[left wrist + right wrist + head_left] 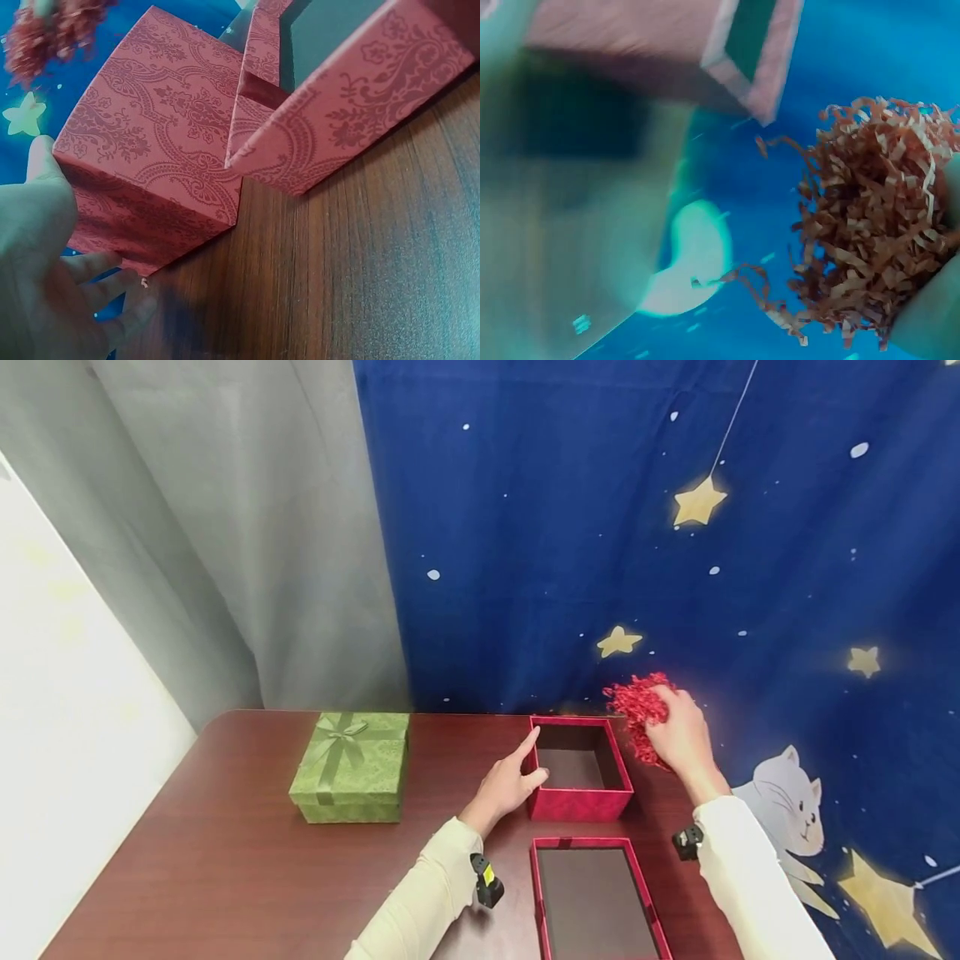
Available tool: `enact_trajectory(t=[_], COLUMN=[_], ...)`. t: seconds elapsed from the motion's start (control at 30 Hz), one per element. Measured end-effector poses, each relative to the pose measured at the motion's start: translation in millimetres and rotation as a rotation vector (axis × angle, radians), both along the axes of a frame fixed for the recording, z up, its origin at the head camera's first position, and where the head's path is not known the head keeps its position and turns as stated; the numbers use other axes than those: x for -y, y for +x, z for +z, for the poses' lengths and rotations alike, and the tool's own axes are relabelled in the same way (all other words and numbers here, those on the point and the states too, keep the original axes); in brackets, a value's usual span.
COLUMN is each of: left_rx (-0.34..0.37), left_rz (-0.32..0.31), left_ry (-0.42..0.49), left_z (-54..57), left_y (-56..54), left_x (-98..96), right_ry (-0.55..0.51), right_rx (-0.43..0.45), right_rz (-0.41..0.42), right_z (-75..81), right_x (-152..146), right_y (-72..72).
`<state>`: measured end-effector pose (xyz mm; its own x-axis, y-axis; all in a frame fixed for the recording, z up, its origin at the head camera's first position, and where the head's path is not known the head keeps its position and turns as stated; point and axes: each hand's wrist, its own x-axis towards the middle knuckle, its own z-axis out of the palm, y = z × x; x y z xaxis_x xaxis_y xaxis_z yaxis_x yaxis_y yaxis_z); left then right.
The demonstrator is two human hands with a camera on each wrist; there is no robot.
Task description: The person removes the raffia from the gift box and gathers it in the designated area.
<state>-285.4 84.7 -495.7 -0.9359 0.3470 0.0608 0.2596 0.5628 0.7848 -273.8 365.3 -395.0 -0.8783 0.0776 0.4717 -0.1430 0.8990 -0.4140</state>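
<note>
Two hands and three box parts appear at a dark wooden tabletop [225,843]. One open red box [579,806] stands at the far edge, toward the far right corner; its visible floor is bare. One shallow red tray [596,902] lies before it, cut off at the bottom of the head view together with the tabletop's near edge. One green box [367,768], bearing a single bow [342,737], sits at the far edge, toward the far left corner. The right hand [686,735] is clasped on one bunch of red shredded paper [636,700], held up by the far right corner, beside the red box; the shreds hide most of its fingertips. The left hand [501,787] is at the red box's left wall, thumb and fingers spread apart; how firmly it touches cannot be told. In the right wrist view the red box is blurred and only partly shown.
</note>
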Motion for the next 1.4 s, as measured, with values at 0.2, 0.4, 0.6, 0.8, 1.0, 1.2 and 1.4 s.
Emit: enact_trajectory(t=[0.2,0.4,0.6,0.8,1.0,1.2,1.4], left_rx=[0.005,0.005,0.013,0.012,0.006,-0.022,-0.144], left_rz=[-0.016,-0.029,-0.017,-0.013,-0.006,0.018,-0.044], left_ry=[-0.004,0.004,0.015,0.011,0.006,0.044,0.081], left_z=[-1.3,-0.7,1.9,4.2,5.9,6.4,13.1], left_y=[3.7,4.1,1.4,2.4,0.9,1.5,26.3], left_x=[-4.7,-10.1,-11.8,-9.7,-0.9,11.5,36.8], right_ry=[-0.037,0.003,0.042,0.045,-0.023,-0.164,-0.225], right_rx=[0.147,0.396,0.514,0.605,0.51,0.245,0.037], right_rz=[-0.152,-0.123,-0.064,-0.083,-0.103,-0.108,-0.026], right_z=[-41.8,-71.9,-81.5,-79.2,-62.8,-38.7,-22.0], right_x=[-36,-52,-49,-43,-30,9,44], right_y=[20.2,33.0,34.5,37.3,35.8,41.8,54.9])
